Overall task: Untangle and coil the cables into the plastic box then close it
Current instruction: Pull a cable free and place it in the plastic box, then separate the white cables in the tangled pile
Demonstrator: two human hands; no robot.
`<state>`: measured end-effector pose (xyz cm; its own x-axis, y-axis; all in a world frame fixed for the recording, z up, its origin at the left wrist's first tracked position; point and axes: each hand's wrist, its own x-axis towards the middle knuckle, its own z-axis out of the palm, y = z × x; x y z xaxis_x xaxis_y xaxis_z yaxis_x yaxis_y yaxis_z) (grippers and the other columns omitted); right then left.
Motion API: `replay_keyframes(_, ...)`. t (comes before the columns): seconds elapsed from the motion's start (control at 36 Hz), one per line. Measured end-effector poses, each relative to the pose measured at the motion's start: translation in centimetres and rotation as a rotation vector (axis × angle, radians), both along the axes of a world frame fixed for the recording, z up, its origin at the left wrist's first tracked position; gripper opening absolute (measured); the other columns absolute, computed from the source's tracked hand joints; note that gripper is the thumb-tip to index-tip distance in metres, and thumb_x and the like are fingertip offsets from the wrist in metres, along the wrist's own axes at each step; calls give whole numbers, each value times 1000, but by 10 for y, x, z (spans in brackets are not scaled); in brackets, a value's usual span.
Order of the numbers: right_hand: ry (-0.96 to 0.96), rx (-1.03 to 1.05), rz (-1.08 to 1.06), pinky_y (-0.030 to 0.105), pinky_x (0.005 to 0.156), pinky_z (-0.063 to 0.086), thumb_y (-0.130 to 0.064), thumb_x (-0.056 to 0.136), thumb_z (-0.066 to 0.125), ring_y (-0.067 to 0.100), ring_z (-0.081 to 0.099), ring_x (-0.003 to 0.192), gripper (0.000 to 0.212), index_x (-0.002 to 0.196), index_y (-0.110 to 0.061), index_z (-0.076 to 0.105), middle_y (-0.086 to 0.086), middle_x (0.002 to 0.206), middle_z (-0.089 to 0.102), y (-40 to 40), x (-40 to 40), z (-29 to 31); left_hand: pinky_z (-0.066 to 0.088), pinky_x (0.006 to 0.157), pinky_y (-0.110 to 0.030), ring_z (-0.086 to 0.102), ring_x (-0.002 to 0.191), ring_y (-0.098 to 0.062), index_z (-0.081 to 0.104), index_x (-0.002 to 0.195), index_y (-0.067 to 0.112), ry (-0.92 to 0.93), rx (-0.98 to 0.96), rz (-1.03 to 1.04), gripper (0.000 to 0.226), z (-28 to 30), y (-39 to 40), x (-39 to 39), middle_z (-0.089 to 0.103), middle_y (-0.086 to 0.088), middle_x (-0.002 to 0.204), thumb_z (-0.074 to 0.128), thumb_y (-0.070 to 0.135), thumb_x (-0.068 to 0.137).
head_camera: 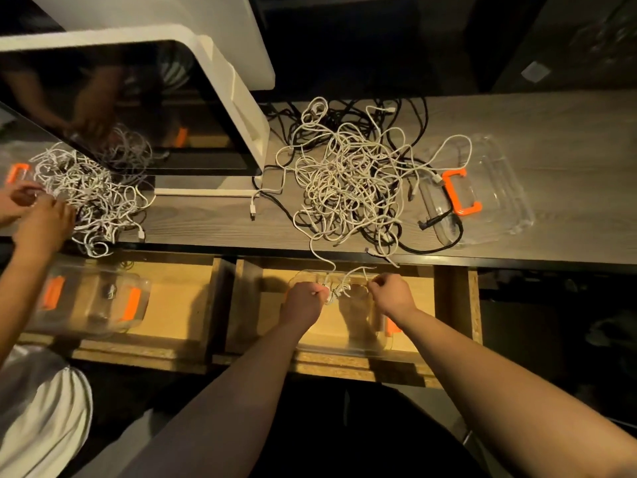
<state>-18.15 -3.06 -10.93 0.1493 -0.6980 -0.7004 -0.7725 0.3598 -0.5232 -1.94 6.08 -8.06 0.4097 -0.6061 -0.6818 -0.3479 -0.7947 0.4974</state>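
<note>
- Cables lie tangled on the tabletop, beside the clear lid.
- Left hand and right hand each pinch a white cable strand over the plastic box in the open drawer.

A grey wood-grain tabletop carries a white-framed monitor above two open wooden drawers, dimly lit.
</note>
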Motion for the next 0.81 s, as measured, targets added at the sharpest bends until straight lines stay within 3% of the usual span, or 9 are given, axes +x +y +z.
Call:
replay_keyframes(0.08, 6, 67, -82, 44, 77, 62, -20, 98, 59, 31, 71, 85, 25, 113, -1, 65, 15, 101, 69, -7, 4, -5, 51, 93, -32, 67, 104, -28, 79, 103, 11, 27, 9, -11, 21, 0, -13, -5, 75, -11, 106, 63, 24, 95)
replay_keyframes(0.22, 62, 192, -67, 42, 69, 63, -23, 98, 61, 28, 70, 77, 16, 94, -8, 58, 12, 91, 64, -9, 14, -7, 34, 80, -14, 63, 113, -21, 75, 114, 6, 39, -22, -36, 25, -12, -26, -13, 72, -6, 117, 59, 20, 100)
replay_keyframes(0.28, 82, 209, -49, 41, 68, 63, -23, 97, 63, 28, 71, 77, 17, 89, -9, 57, 12, 89, 64, -10, 17, -11, 39, 83, -15, 64, 110, -20, 75, 112, 5, 52, -21, -34, 22, -16, -30, -15, 72, -7, 114, 61, 17, 99)
replay_keyframes(0.39, 150, 163, 21, 42, 68, 63, -27, 92, 69, 28, 71, 76, 22, 100, -7, 65, 12, 92, 69, -13, 20, -22, 44, 102, -26, 60, 119, -27, 73, 114, 4, 142, 28, -58, 21, -27, -36, -19, 68, -12, 123, 60, 8, 99)
replay_keyframes(0.56, 222, 81, -26, 41, 82, 60, -25, 91, 68, 30, 71, 88, 19, 97, -7, 66, 11, 96, 72, -11, 19, -34, 37, 78, -6, 54, 122, -26, 61, 131, -3, 200, 87, -86, 32, -42, -40, -26, 56, -18, 139, 52, 2, 102)
replay_keyframes(0.69, 142, 96, -54, 46, 79, 61, -19, 94, 63, 30, 70, 85, 13, 100, -12, 71, 11, 95, 71, -6, 18, -47, 39, 105, -25, 54, 131, -28, 59, 136, 2, 203, 98, -37, 37, -48, -42, -29, 59, -15, 139, 59, 7, 99)
replay_keyframes(0.81, 94, 93, -20, 43, 83, 59, -20, 97, 58, 29, 68, 89, 15, 104, -13, 69, 8, 97, 70, -4, 19, -40, 44, 91, -21, 63, 116, -27, 70, 119, -2, 199, 36, 14, 26, -48, -41, -27, 69, -16, 122, 66, 3, 94)
